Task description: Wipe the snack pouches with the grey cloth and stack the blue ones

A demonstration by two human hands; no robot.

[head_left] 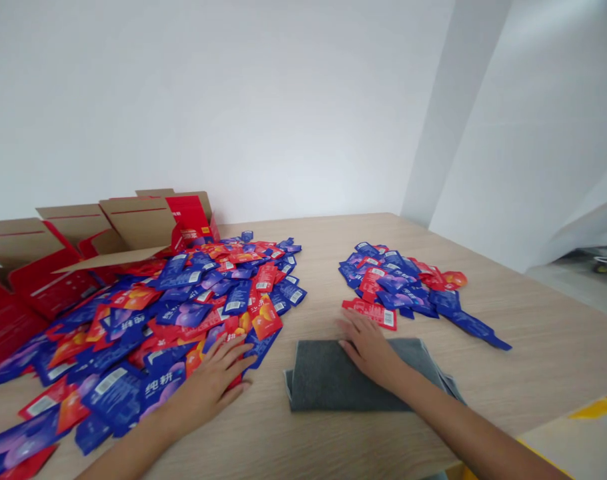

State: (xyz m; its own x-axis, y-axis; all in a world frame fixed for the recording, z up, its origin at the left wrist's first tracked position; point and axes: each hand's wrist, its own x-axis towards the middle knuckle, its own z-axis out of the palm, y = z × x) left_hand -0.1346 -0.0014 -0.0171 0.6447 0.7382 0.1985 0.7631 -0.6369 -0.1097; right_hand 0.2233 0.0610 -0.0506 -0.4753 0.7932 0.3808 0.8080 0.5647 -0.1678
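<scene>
left hand (218,377) flat, fingers spread | right hand (368,347) flat, palm down

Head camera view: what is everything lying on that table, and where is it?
Large heap of blue and red foil sachets: too many to count, blue and red with some orange, left half of the table.
Small heap of blue and red foil sachets: a few dozen at a guess, right of centre.
Folded grey cloth: one, dark grey, near edge between the heaps.
Open red cardboard boxes: several, red with brown flaps, far left.
Light wooden table: one, pale wood, under it all.
White wall: behind the table.
Left hand: flat, fingers spread on the large heap's near edge.
Right hand: flat on the cloth.
</scene>
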